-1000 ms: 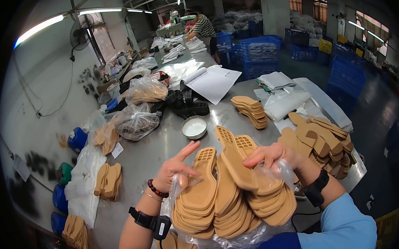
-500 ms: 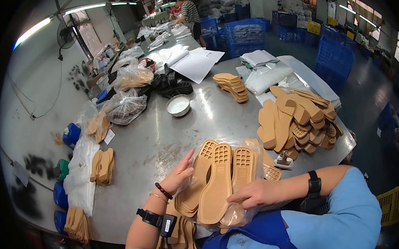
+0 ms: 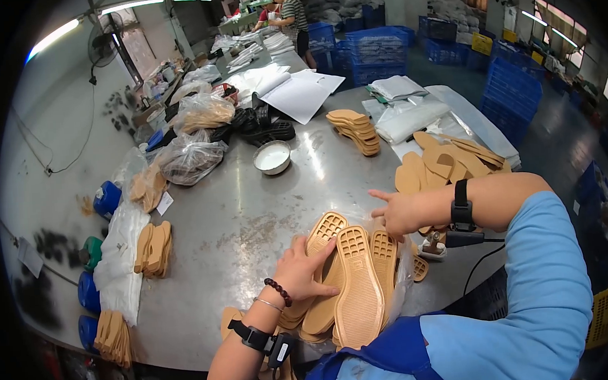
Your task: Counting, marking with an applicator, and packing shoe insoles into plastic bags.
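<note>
In front of me lies a clear plastic bag (image 3: pixel 401 281) holding several tan shoe soles, patterned faces up, with grids at the far ends. The foremost shoe sole (image 3: pixel 359 283) overlaps others on both sides. My left hand (image 3: pixel 301 269) rests on the left soles, thumb and index finger spread apart. My right hand (image 3: pixel 403 211) is at the far right corner of the bag, its index finger stretched out and lower fingers bent down by the soles. Whether those lower fingers touch the plastic is hard to see. More soles (image 3: pixel 230 322) lie partly hidden beneath my left forearm.
A large pile of soles (image 3: pixel 447 160) lies right, behind my right arm. Smaller sole stacks (image 3: pixel 353 129) (image 3: pixel 154 249) stand farther back and left. A bowl of white liquid (image 3: pixel 272 158) sits mid-table. Near my right forearm are a small metal-and-white device (image 3: pixel 432 246) and a black cable (image 3: pixel 483 258).
My right hand has moved from the bag's near end to its far right corner. My left hand has come down onto the soles. The front sole has shifted right.
</note>
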{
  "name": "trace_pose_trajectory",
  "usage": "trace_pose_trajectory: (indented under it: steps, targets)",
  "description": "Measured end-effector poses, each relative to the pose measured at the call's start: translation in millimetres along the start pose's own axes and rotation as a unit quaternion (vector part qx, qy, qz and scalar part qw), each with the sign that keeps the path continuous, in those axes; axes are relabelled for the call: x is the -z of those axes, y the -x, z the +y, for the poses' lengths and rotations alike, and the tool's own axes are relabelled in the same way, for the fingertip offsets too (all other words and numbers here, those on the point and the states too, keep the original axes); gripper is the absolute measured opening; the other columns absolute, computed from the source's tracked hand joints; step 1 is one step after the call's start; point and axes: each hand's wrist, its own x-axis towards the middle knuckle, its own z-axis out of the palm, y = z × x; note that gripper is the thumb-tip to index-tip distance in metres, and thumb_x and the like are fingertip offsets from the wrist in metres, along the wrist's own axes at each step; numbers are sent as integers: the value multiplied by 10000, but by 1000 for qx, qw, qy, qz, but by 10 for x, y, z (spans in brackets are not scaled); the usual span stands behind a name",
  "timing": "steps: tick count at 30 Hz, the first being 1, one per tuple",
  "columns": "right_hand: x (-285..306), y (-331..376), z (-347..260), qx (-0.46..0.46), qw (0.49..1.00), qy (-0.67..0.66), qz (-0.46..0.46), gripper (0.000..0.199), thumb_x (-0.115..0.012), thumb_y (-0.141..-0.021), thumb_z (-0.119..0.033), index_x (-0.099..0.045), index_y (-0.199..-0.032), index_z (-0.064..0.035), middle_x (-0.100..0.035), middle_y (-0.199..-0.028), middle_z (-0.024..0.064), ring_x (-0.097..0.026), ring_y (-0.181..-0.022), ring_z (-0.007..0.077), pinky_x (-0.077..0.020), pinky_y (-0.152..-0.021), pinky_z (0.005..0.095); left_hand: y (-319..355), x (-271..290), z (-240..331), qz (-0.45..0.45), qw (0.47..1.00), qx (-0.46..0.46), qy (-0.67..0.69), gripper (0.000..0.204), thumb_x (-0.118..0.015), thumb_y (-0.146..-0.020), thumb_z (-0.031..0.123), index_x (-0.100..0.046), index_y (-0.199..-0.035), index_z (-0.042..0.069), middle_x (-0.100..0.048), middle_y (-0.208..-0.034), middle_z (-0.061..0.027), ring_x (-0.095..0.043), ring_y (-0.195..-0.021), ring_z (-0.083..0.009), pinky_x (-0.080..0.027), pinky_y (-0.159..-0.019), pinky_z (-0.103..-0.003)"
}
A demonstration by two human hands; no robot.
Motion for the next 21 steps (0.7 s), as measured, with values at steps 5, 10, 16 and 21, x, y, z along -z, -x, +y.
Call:
trace_pose_trajectory:
  steps: [5,10,16,21]
  targets:
    - [571,167,671,-31,879,344,329,68,-597,-727,-197,-611,-661,-184,-538,-717,-66,-536,-858,143,-358,-941,343,-55,93,101,-18,999,28,-26,942,-762,-683,580,-346,-1491,334,-292,-1416,-346,-487,-1167,-504,-441,-992,-462]
    - [1703,704,-87,-33,794,442,417,101,-583,-623,-195,-512,-566,-151,-409,-660,-44,-474,-734,148,-401,-837,292,130,0,-146,211,970,96,65,597,-732,-796,382,-569,-1319,144,-429,-1327,-297,-630,-933,-404,-529,-868,-410]
    - [1195,1095,97,-147,834,345,405,123,-613,-596,-161,-502,-542,-165,-402,-655,-39,-477,-712,125,-413,-825,291,1090,-248,-712,57,951,202,-226,318,-611,-851,465,-701,-888,162,-658,-743,-113,-665,-712,-290,-500,-604,-430]
    - [1100,1118,45,-175,831,330,412,153,-627,-617,-152,-494,-542,-169,-437,-665,-39,-490,-709,121,-417,-825,294,1555,288,-62,-142,962,159,-172,481,-588,-823,611,-670,-988,167,-682,-773,-97,-674,-744,-315,-508,-640,-436]
